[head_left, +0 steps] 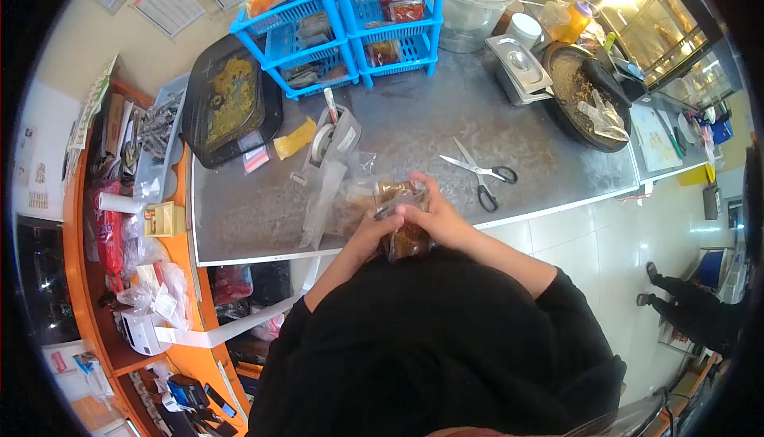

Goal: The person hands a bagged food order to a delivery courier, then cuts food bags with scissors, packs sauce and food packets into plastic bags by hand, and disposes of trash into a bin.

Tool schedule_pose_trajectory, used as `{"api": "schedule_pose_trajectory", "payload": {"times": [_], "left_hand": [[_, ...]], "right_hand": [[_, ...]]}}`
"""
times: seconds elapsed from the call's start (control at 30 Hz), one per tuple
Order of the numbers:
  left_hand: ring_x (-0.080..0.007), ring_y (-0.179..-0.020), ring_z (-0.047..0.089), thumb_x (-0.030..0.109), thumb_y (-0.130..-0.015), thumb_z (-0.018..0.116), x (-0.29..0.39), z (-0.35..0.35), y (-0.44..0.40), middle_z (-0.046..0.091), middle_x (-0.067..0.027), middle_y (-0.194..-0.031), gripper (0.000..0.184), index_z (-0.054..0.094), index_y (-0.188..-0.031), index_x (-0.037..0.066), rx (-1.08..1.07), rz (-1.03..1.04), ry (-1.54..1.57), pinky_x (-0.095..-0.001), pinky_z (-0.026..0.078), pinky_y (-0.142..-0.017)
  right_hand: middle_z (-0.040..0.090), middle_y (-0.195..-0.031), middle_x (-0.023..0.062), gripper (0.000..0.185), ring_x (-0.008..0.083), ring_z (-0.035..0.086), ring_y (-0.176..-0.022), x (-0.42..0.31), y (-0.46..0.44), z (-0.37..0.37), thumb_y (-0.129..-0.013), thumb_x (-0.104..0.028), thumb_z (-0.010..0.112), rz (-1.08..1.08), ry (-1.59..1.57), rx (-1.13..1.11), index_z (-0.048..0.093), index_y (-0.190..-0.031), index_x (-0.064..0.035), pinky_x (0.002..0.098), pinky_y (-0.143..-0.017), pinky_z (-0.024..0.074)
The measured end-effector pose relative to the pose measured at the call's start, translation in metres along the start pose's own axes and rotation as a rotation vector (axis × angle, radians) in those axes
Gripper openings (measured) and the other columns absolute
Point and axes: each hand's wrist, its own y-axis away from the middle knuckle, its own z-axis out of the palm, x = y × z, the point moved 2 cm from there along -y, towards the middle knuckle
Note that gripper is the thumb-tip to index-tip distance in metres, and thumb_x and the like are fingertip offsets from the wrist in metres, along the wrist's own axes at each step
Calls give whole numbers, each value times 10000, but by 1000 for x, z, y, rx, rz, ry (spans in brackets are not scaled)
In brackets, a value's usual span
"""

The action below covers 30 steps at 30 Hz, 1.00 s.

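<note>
Close to my body at the table's front edge, both hands grip a clear plastic bag (407,243) with brown contents, perhaps a sauce. My left hand (369,232) is closed on its left side. The fingers of my right hand (437,216) wrap its right side and top, with the thumb pressed near the middle. More clear plastic (344,204) lies just left of the bag. Beyond my left hand stands a grey tape dispenser (341,136). Open scissors (480,169) with black handles lie right of my right hand.
Blue basket racks (348,40) with filled packets stand at the back. A black tray (197,111) and yellow packet (295,138) are left; a metal container (519,67) and large round pan (567,79) are right. A paper strip (239,327) hangs at left. Another person's legs (680,310) show far right.
</note>
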Motion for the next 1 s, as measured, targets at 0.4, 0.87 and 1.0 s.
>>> {"api": "schedule_pose_trajectory", "payload": {"times": [0.4,0.87,1.0], "left_hand": [[-221,-1102,538,264,-892,564,-5,-12,-35,528,-128,-1225,543,385,-1330,-1,76,-30,84,-342,450,-930],[-329,-1318,275,506,-850,588,96,10,-133,233,-188,-1417,811,246,-1394,11,189,654,-791,-435,259,-1071],[-352,-1193,458,334,-867,606,165,19,-195,339,-183,-1401,605,372,-1336,31,328,812,-1405,-429,413,-955]], "right_hand": [[488,-1289,109,696,199,488,-1182,1,-9,0,-856,-216,687,89,-338,-68,266,-1373,-15,346,-1015,387],[599,-1166,130,554,277,612,-1038,-7,-89,-109,-820,-308,657,201,-878,-93,465,-1277,-60,465,-811,540],[612,-1138,135,497,270,643,-971,-44,-122,-168,-839,-270,637,24,-770,188,474,-1254,-51,424,-730,576]]}}
